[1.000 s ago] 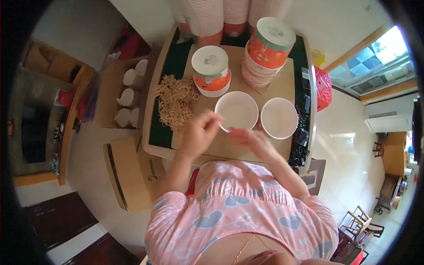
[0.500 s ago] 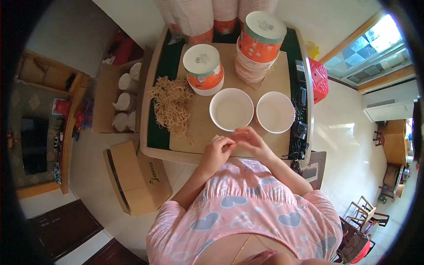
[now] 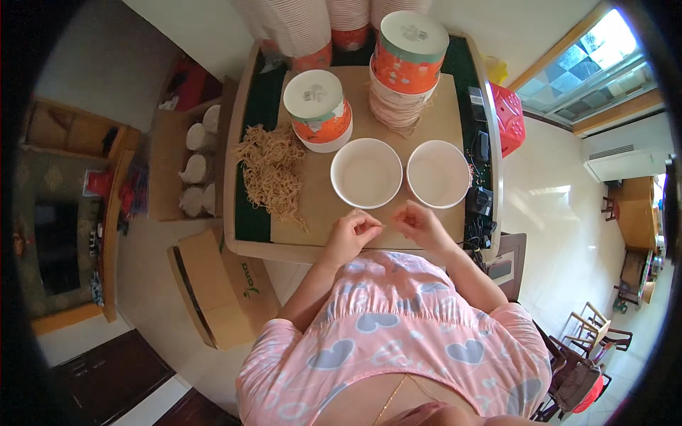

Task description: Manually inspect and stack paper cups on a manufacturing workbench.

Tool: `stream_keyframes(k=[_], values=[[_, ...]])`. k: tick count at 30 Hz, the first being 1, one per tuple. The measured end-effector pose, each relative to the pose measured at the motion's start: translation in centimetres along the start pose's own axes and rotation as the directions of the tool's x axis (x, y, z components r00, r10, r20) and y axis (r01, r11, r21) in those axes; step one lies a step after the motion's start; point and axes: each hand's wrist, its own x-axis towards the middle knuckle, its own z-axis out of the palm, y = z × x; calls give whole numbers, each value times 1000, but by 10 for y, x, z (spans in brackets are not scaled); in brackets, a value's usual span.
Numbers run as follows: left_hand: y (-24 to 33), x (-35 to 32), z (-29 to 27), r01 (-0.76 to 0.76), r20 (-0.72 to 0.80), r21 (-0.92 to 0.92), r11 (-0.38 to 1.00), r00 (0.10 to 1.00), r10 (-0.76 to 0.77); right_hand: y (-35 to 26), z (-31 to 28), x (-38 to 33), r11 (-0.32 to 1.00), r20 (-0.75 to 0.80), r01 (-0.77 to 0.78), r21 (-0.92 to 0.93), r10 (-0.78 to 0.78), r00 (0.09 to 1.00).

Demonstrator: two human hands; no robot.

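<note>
Both hands meet at the near table [image 3: 312, 245] edge. Left hand [image 3: 353, 234] and right hand [image 3: 419, 221] pinch a thin noodle strand [image 3: 387, 226] between their fingers. Two white paper bowls [image 3: 366, 172] just beyond appear empty. Dried noodle pile [image 3: 270, 170] lies left.

Both hands, left [image 3: 353, 234] and right [image 3: 419, 221], meet over the surface [image 3: 312, 213], perhaps pinching a noodle strand, below two white bowls [image 3: 366, 172].

Whatever my hands [image 3: 387, 227] pinch between them is too small to tell. The cup stacks [image 3: 298, 25] at the worktop's far end are cut off by the top edge.
</note>
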Motion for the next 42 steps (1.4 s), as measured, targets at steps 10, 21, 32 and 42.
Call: stream_keyframes(k=[10,21,32,42], values=[[-4,8,-7,103,-123,-429,898,978,-171,15,9,7,965,-36,81,-248,-93,995],[-1,11,-6,41,-86,-13,999,995,-42,9,21,13,990,-58,109,-84,-114,992],[-13,12,-21,148,-28,-297,943,986,-164,-12,-8,7,645,228,-197,739,36,973],[10,9,-13,34,48,-105,994,998,-29,-11,12,9,979,53,54,-194,-45,998]])
